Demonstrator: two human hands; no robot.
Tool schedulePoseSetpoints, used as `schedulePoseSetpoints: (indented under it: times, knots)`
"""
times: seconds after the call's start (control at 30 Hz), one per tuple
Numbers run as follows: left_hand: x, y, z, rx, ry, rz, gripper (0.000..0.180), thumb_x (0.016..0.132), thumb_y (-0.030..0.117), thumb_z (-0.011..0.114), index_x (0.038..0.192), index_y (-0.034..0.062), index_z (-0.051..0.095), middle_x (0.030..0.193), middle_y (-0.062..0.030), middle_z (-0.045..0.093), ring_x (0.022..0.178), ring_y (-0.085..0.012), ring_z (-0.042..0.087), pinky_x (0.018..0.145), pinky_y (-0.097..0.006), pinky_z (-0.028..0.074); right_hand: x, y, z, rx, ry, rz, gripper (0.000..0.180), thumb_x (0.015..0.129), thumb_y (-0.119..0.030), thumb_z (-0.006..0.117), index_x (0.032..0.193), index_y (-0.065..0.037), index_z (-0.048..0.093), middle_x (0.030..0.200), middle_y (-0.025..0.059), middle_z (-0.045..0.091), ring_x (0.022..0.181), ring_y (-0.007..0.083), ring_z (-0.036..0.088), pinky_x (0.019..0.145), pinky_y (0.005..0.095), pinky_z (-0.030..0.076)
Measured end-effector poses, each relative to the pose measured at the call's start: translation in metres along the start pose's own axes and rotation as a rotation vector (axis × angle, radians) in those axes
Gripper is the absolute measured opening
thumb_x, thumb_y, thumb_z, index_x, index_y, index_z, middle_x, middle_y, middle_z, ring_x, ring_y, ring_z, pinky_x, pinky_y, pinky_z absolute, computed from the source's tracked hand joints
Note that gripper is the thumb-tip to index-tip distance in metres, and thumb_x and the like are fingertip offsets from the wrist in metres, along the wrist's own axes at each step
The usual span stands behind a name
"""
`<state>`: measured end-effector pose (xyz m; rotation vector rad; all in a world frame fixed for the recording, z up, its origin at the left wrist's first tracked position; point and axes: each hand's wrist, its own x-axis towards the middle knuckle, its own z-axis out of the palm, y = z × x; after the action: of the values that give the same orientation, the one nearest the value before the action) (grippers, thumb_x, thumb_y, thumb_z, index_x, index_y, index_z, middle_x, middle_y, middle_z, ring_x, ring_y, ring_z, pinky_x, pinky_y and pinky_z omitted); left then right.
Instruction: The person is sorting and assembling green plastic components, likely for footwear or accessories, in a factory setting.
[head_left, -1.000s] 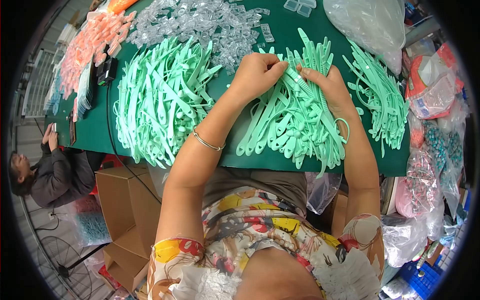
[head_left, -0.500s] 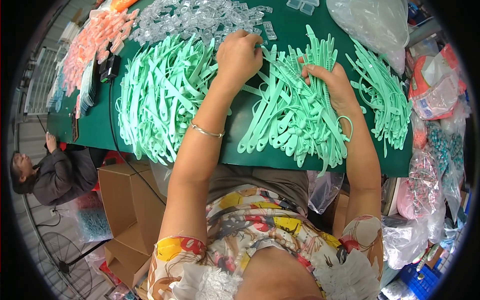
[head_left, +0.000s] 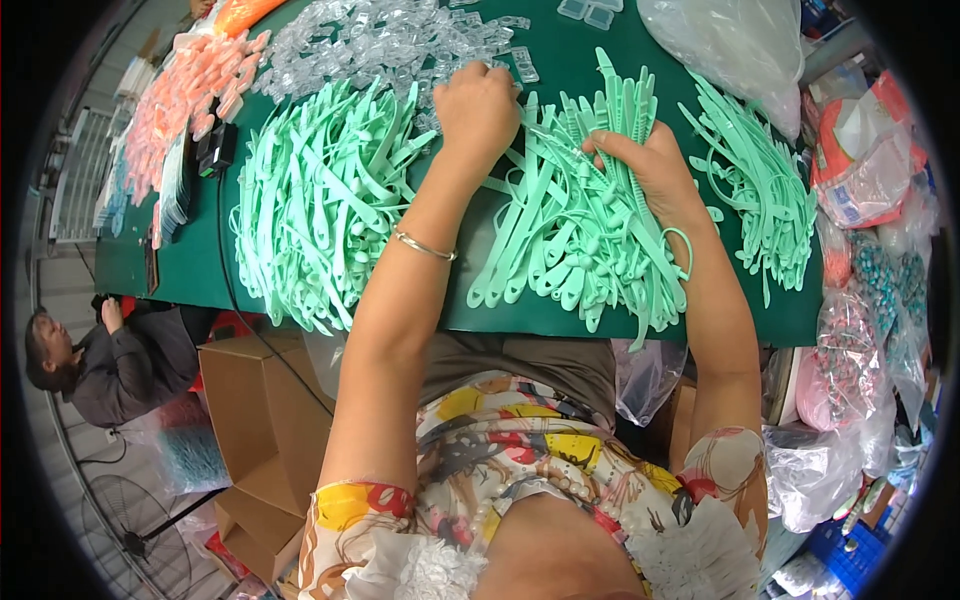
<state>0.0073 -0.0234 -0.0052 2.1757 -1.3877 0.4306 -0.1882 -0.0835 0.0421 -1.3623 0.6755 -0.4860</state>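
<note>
My left hand (head_left: 479, 108) reaches forward to the near edge of a heap of small clear plastic pieces (head_left: 380, 40), its fingers curled over them; what it grips is hidden. My right hand (head_left: 648, 172) presses down on a bundle of mint-green plastic straps (head_left: 575, 225) in the middle of the green table (head_left: 190, 265) and clasps several of them. A bigger pile of the same green straps (head_left: 315, 195) lies to the left of my left arm. A third green pile (head_left: 765, 195) lies to the right.
Orange plastic pieces (head_left: 185, 90) and a black device (head_left: 215, 148) sit at the table's far left. Clear bags (head_left: 730, 45) and bags of beads (head_left: 880, 290) crowd the right side. Cardboard boxes (head_left: 250, 400) stand below the table edge. Another person (head_left: 100, 365) sits lower left beside a fan (head_left: 120, 520).
My left hand left the middle strap bundle and moved forward to the clear pieces. My right hand stayed on the bundle.
</note>
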Motion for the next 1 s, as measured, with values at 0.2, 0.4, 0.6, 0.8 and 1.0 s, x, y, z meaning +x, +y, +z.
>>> schedulePoseSetpoints:
  times: [0.2,0.4,0.6,0.8,1.0]
  knots:
    - [-0.006,0.02,-0.048,-0.997,-0.406,-0.309,0.025,0.088,0.022,0.058,0.092,-0.0016,0.064,0.069,0.0055,0.05,0.065,-0.0059,0.041,0.057,-0.021,0.033,-0.001,0.003,-0.003,-0.037,0.01,-0.092,0.023,0.074,-0.017,0.069,0.087,0.0,0.062,0.074,0.004,0.06,0.065,0.0093,0.054,0.059,0.0236,0.042]
    - [-0.012,0.024,-0.055,-1.257,-0.612,-0.401,0.022,0.085,0.02,0.062,0.094,-0.0003,0.065,0.072,0.005,0.054,0.061,-0.0047,0.038,0.056,-0.02,0.029,0.001,0.005,-0.002,-0.14,0.003,-0.147,0.025,0.072,-0.016,0.072,0.089,0.0,0.062,0.074,0.0035,0.06,0.065,0.0098,0.055,0.06,0.0249,0.043]
    - [-0.013,0.026,-0.056,-1.272,-0.637,-0.427,0.023,0.084,0.021,0.063,0.095,0.0008,0.065,0.072,0.0053,0.054,0.062,-0.0044,0.038,0.057,-0.02,0.029,0.002,0.007,-0.003,-0.172,0.013,-0.169,0.028,0.071,-0.015,0.074,0.09,0.001,0.062,0.076,0.0043,0.062,0.068,0.01,0.056,0.063,0.0255,0.045]
    - [-0.014,0.024,-0.053,-1.281,-0.677,-0.407,0.022,0.084,0.021,0.063,0.094,0.0013,0.065,0.071,0.0058,0.053,0.062,-0.0043,0.038,0.057,-0.02,0.028,0.003,0.007,-0.002,-0.197,0.015,-0.175,0.03,0.07,-0.015,0.074,0.092,0.002,0.061,0.081,0.0051,0.063,0.071,0.0103,0.057,0.066,0.0259,0.046]
    - [-0.014,0.023,-0.054,-1.305,-0.643,-0.461,0.018,0.083,0.02,0.062,0.088,0.0029,0.064,0.07,0.006,0.052,0.062,-0.0044,0.037,0.056,-0.02,0.028,0.004,0.008,-0.004,-0.223,0.015,-0.167,0.033,0.07,-0.016,0.075,0.095,0.002,0.061,0.085,0.0063,0.064,0.074,0.0113,0.058,0.069,0.0262,0.047]
